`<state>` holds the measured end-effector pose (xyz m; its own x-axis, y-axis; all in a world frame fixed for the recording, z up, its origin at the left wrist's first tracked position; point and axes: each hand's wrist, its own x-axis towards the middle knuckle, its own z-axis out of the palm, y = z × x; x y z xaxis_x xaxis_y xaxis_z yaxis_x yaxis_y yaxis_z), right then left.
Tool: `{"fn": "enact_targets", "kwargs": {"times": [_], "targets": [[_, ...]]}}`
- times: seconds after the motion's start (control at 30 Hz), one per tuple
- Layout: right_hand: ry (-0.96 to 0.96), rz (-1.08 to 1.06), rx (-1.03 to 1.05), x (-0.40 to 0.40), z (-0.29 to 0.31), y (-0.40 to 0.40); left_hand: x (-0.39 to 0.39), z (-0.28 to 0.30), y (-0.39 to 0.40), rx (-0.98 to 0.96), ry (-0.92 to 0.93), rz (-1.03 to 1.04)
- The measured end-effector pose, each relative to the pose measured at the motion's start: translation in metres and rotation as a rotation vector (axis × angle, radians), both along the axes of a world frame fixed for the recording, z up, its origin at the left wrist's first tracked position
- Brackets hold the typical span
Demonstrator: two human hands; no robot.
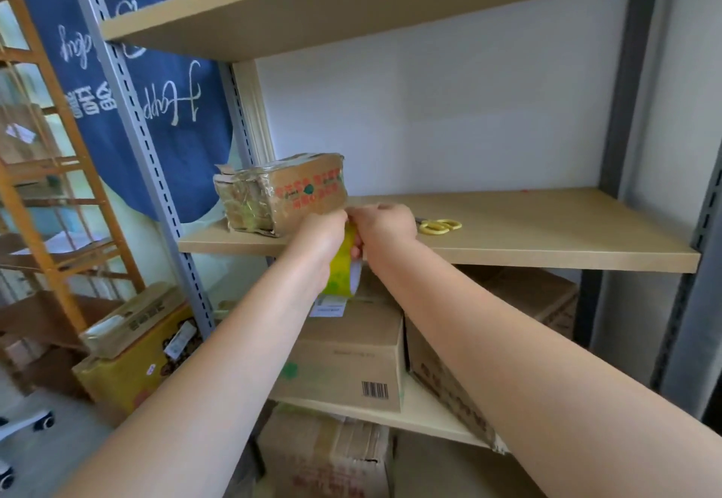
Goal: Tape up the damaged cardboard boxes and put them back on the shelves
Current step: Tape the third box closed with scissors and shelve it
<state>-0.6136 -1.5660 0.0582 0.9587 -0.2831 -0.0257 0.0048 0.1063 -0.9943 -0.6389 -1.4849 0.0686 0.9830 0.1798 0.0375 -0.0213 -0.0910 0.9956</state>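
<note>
Up front, both hands, left hand [326, 230] and right hand [385, 224], grip the glossy yellow tape roll [344, 263] beside the crinkly taped box [281, 195]

Glossy tape-wrapped cardboard box [281, 193] — matt wood-look shelf [547, 224], grey metal upright [156, 169]

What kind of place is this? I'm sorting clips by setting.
Probably a small storeroom or stockroom: slotted metal shelving with board shelves, cardboard boxes stacked on the lower shelves, and a roll of packing tape in the person's hands.
</note>
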Motion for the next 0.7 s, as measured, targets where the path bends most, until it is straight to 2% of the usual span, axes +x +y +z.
{"fn": "enact_targets", "kwargs": {"times": [0.07, 0.13, 0.2, 0.3, 0.37, 0.43, 0.53, 0.57, 0.63, 0.7], "targets": [[-0.138, -0.008, 0.017, -0.016, 0.013, -0.007, -0.021, 0.013, 0.001, -0.025, -0.046, -0.101], [-0.194, 0.004, 0.014, -0.036, 0.007, -0.027, -0.043, 0.014, -0.004, 0.000, -0.050, -0.251], [-0.145, 0.040, 0.055, -0.056, -0.016, -0.059, -0.059, -0.002, -0.014, 0.014, -0.012, -0.415], [0.000, 0.158, 0.256, -0.085, -0.063, -0.106, -0.071, -0.049, -0.027, 0.101, 0.099, -0.653], [0.054, 0.149, 0.216, -0.100, -0.100, -0.131, -0.073, -0.085, -0.036, 0.285, 0.147, -0.783], [0.060, 0.052, 0.110, -0.113, -0.135, -0.151, -0.075, -0.117, -0.047, 0.397, 0.185, -0.873], [0.044, -0.129, -0.007, -0.127, -0.180, -0.167, -0.078, -0.154, -0.067, 0.384, 0.262, -0.889], [0.040, -0.173, 0.010, -0.130, -0.192, -0.170, -0.078, -0.164, -0.074, 0.397, 0.231, -0.878], [0.023, -0.245, 0.173, -0.132, -0.213, -0.173, -0.077, -0.181, -0.084, 0.650, 0.048, -0.781], [-0.010, -0.321, 0.355, -0.132, -0.228, -0.176, -0.077, -0.198, -0.089, 0.986, -0.124, -0.540]]}}
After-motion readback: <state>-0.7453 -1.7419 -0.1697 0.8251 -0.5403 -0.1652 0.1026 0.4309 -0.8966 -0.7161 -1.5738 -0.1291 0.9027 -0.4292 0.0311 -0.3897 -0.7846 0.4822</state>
